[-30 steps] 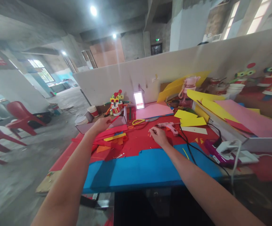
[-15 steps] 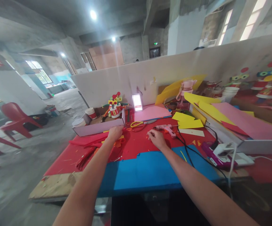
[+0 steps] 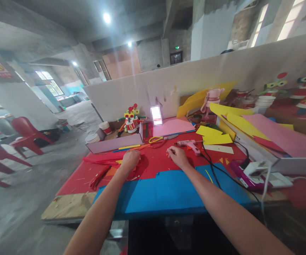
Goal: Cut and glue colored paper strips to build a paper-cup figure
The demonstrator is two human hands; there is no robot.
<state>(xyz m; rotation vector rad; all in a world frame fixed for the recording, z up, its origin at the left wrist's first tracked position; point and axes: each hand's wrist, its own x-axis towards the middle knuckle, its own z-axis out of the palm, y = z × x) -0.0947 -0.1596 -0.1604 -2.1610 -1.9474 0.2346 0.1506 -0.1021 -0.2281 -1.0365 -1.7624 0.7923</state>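
My left hand (image 3: 131, 159) is low over the left part of the table, its fingers bent down and partly hidden. It is closed on thin red sheet material (image 3: 103, 161), part of which shows beyond the fingertips. Orange scraps (image 3: 111, 171) lie under the red material. My right hand (image 3: 178, 157) rests above the red tabletop with its fingers curled into a pinch; a tiny orange bit shows at the fingertips, too small to name. Just beyond it lies a pink glue gun (image 3: 191, 145). Yellow-handled scissors (image 3: 158, 140) lie between and beyond the hands.
A blue sheet (image 3: 147, 194) covers the front edge. At the back left, a shallow box (image 3: 115, 144) holds toy robot figures (image 3: 131, 122) and cups. Pink sheets (image 3: 174, 126) and yellow cards (image 3: 213, 135) lie behind. A purple power strip (image 3: 248, 179) with cables sits right.
My left hand has come back toward me from beside the box, and red material now shows at its fingers. My right hand stays in nearly the same pose. The camera view has shifted slightly.
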